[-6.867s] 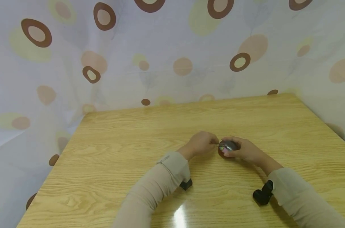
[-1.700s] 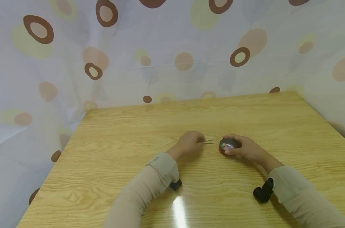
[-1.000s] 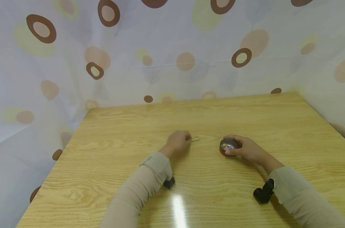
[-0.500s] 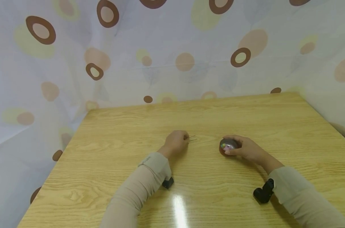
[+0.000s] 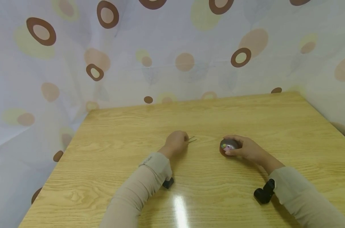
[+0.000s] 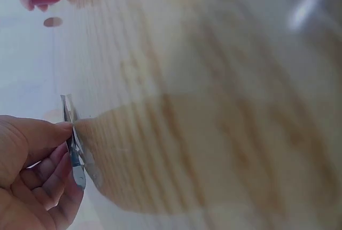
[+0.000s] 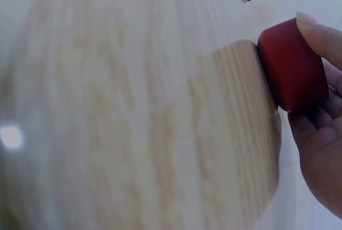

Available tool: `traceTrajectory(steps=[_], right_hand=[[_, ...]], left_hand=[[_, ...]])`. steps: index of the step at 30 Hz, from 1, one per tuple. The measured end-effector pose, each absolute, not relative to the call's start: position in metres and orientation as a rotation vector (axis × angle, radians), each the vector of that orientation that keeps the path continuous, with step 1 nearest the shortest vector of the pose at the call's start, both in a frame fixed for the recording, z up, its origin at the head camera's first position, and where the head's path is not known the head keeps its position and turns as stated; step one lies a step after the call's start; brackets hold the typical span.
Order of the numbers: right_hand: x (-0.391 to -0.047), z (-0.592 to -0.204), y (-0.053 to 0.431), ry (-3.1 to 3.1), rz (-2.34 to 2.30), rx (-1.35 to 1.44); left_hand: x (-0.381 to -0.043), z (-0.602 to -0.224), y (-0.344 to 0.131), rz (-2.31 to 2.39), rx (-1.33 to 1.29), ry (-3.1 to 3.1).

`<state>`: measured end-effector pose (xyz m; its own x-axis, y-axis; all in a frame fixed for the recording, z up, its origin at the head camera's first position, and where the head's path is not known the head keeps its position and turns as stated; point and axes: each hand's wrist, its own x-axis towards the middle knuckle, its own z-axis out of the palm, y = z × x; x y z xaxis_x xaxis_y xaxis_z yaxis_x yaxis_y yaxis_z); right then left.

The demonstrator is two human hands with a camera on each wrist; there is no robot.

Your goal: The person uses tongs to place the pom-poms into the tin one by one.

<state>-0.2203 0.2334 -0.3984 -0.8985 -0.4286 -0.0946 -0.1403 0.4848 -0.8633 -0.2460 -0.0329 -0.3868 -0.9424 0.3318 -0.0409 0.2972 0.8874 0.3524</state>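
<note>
My left hand (image 5: pixel 176 142) pinches a pair of metal tweezers (image 5: pixel 192 139) between thumb and fingers, just above the table. Their two tips point right and stand apart; in the left wrist view the silver tweezers (image 6: pixel 74 150) seem to have nothing between them. To the right, my right hand (image 5: pixel 247 151) grips a small red container (image 7: pixel 294 67) on the tabletop, thumb on one side and fingers on the other. From above, the container (image 5: pixel 228 145) appears shiny and dark grey, with pink, yellow and green bits; whether these lie inside or are printed, I cannot tell.
Both hands work over a wood-grain table (image 5: pixel 127 129). Behind it and along its sides hangs a pale curtain (image 5: pixel 161 38) with brown and yellow oval prints. Black wrist cameras (image 5: pixel 264 192) hang below the sleeve cuffs.
Earlier the tweezers' tips were at the container. My left hand has since drawn them away to the left, and is almost still over the last half second. My right hand keeps holding the container.
</note>
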Motion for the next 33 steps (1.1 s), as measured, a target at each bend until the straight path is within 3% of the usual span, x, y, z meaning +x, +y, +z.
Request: traceTrajectory(steps=[12, 20, 33], right_hand=[[-0.218, -0.397, 0.234, 2.447, -1.352, -0.483], [-0.221, -0.399, 0.235, 2.425, -1.387, -0.477], [-0.219, -0.402, 0.237, 2.436, -1.387, -0.518]], left_hand=[[-0.246, -0.386, -0.031, 0.473, 0.497, 2.952], [-0.246, -0.386, -0.039, 0.690, 0.437, 2.848], [-0.245, -0.390, -0.053, 0.856, 0.578, 2.753]])
